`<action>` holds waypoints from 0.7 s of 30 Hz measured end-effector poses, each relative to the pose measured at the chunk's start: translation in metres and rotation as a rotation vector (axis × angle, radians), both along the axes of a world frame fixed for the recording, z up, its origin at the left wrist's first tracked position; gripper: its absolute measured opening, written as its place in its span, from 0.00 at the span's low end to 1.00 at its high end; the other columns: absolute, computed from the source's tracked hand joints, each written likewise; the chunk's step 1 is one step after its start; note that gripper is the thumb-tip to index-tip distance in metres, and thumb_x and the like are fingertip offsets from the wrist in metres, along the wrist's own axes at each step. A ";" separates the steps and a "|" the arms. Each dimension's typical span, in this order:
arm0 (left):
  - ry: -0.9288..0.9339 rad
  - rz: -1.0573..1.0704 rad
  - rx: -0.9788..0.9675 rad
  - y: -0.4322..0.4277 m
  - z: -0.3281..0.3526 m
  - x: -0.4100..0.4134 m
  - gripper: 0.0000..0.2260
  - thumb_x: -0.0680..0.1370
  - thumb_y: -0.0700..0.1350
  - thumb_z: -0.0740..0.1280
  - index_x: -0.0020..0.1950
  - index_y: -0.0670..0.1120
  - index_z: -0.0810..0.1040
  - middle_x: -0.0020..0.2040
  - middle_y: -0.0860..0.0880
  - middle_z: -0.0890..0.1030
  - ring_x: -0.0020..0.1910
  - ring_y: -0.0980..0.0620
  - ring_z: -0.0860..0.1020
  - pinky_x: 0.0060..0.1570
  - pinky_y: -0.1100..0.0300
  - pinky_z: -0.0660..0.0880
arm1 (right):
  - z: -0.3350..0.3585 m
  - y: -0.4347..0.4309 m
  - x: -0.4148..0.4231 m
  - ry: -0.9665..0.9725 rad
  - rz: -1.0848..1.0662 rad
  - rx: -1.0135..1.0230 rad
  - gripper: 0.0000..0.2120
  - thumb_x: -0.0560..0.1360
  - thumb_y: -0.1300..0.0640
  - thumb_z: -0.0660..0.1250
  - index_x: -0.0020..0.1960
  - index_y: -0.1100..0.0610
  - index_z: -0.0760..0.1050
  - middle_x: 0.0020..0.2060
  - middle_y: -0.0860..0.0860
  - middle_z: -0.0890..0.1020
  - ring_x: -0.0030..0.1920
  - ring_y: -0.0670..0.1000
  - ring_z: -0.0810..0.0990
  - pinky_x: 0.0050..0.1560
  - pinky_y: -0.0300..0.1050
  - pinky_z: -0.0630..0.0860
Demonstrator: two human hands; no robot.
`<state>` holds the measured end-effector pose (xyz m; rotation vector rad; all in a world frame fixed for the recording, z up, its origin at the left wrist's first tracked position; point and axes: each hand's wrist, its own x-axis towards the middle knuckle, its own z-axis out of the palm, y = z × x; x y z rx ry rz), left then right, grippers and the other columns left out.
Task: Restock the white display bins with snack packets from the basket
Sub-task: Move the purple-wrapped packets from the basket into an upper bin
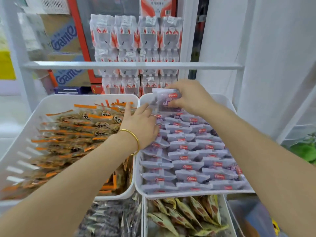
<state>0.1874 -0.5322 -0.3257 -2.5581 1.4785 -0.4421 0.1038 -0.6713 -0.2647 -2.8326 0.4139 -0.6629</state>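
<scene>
Head view: right grip (189, 98) pinches purple packet (168, 103), red label unreadable, at 12 o'clock end of right white bin (222, 100), above rows of like packets. Left grip (142, 124) released, fingers straight, at that bin's 10 o'clock edge. Orange-striped packets (77, 134) fill left white bin (51, 100). Cardboard box (63, 36) at 10 o'clock reads roughly "Gante".

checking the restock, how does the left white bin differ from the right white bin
The left bin holds brown packets with orange edges; the right bin holds pale purple packets with red logos. The left bin's packets overlap loosely; the right bin's lie in neat rows. The right hand pinches a purple packet over the right bin's far end, not over the left bin. Both are white and nearly full.
</scene>
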 end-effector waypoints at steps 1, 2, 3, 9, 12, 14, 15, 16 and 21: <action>-0.002 0.000 -0.006 0.000 -0.001 0.000 0.21 0.81 0.54 0.48 0.68 0.47 0.69 0.74 0.49 0.62 0.76 0.50 0.50 0.70 0.36 0.44 | -0.001 0.001 0.005 0.005 -0.006 -0.016 0.18 0.70 0.55 0.73 0.59 0.54 0.77 0.50 0.53 0.81 0.51 0.55 0.77 0.53 0.52 0.74; -0.005 0.000 -0.014 0.001 -0.001 0.000 0.21 0.81 0.53 0.48 0.66 0.47 0.71 0.71 0.49 0.65 0.75 0.50 0.51 0.70 0.36 0.45 | -0.001 0.002 0.008 0.031 -0.014 -0.047 0.18 0.70 0.55 0.73 0.59 0.55 0.76 0.50 0.54 0.80 0.50 0.56 0.77 0.51 0.51 0.74; -0.009 -0.002 -0.022 0.001 -0.002 0.000 0.20 0.81 0.53 0.48 0.64 0.47 0.73 0.69 0.49 0.68 0.74 0.50 0.54 0.70 0.36 0.45 | -0.003 0.003 0.011 0.067 -0.020 -0.077 0.19 0.70 0.55 0.73 0.59 0.57 0.74 0.50 0.54 0.80 0.50 0.56 0.77 0.49 0.51 0.74; 0.029 0.004 -0.072 0.001 -0.001 -0.002 0.19 0.80 0.52 0.51 0.65 0.46 0.72 0.73 0.46 0.61 0.73 0.47 0.55 0.71 0.38 0.48 | -0.007 -0.001 0.008 0.000 -0.047 -0.094 0.15 0.71 0.54 0.72 0.54 0.58 0.73 0.46 0.52 0.71 0.47 0.54 0.72 0.44 0.46 0.67; 0.030 0.009 -0.027 0.000 0.002 -0.002 0.19 0.81 0.51 0.51 0.64 0.44 0.72 0.74 0.45 0.59 0.73 0.46 0.54 0.71 0.39 0.49 | -0.005 -0.001 0.002 -0.036 -0.058 -0.017 0.14 0.71 0.56 0.73 0.55 0.58 0.78 0.47 0.52 0.75 0.49 0.55 0.76 0.49 0.48 0.72; 0.036 0.016 0.003 -0.003 0.006 -0.001 0.19 0.81 0.51 0.50 0.64 0.44 0.72 0.74 0.44 0.60 0.73 0.45 0.54 0.70 0.38 0.50 | -0.004 0.000 -0.002 -0.073 -0.067 0.065 0.13 0.71 0.57 0.73 0.54 0.58 0.79 0.46 0.52 0.77 0.50 0.54 0.76 0.50 0.47 0.73; 0.040 0.019 0.011 -0.004 0.008 -0.001 0.19 0.81 0.51 0.49 0.64 0.43 0.72 0.73 0.43 0.60 0.73 0.45 0.54 0.70 0.38 0.51 | -0.004 -0.001 -0.004 -0.085 -0.077 0.091 0.12 0.71 0.58 0.73 0.54 0.58 0.79 0.46 0.52 0.78 0.49 0.54 0.77 0.50 0.47 0.72; 0.044 0.019 0.013 -0.004 0.009 0.000 0.20 0.81 0.51 0.49 0.64 0.43 0.72 0.73 0.43 0.61 0.72 0.45 0.55 0.70 0.39 0.51 | -0.005 -0.002 -0.006 -0.092 -0.086 0.106 0.12 0.71 0.58 0.73 0.53 0.58 0.79 0.46 0.53 0.79 0.50 0.54 0.77 0.50 0.47 0.72; 0.017 -0.020 -0.052 0.003 0.003 0.001 0.18 0.80 0.51 0.49 0.62 0.45 0.71 0.68 0.45 0.67 0.71 0.47 0.58 0.70 0.40 0.52 | -0.011 0.000 -0.010 -0.108 -0.062 0.196 0.16 0.72 0.59 0.72 0.60 0.56 0.77 0.54 0.55 0.81 0.54 0.54 0.77 0.57 0.48 0.72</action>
